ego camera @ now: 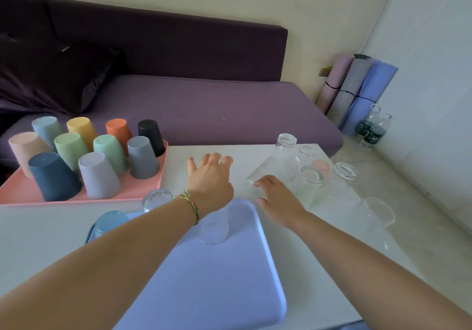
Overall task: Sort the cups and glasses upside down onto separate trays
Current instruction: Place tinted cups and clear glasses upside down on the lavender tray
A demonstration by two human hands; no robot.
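Now the left hand spreads its fingers wide above the table, beside the pink tray of upturned cups. The right hand, fingers loosely straight, touches a tilted glass beyond the blue tray.

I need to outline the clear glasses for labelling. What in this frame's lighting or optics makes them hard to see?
Head view: soft, even light with faint shadows; the clear glasses nearly vanish against the white table, only their rims and bases catching light; wide-angle distortion slants the wall lines near the frame's edge; the opaque cups on the pink tray read clearly.
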